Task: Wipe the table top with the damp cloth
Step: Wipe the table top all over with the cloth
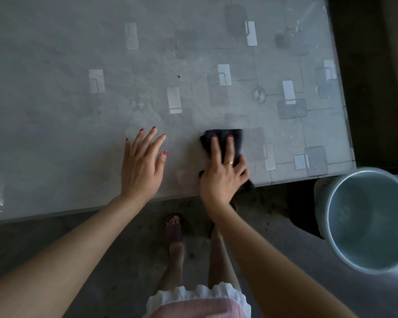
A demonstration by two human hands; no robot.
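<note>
A grey table top (78,92) with pale rectangle patterns under a clear cover fills the upper view. A dark cloth (236,140) lies flat near the table's front edge, right of centre. My right hand (223,171) presses down on the cloth with fingers spread over it; a corner of the cloth hangs just past the edge. My left hand (144,161) rests flat and open on the bare table top, to the left of the cloth, holding nothing.
A round grey bucket (368,221) holding water stands on the floor at the right, just off the table's front right corner. The table's front edge runs diagonally across the view. My sandalled feet (174,228) stand on the concrete floor below.
</note>
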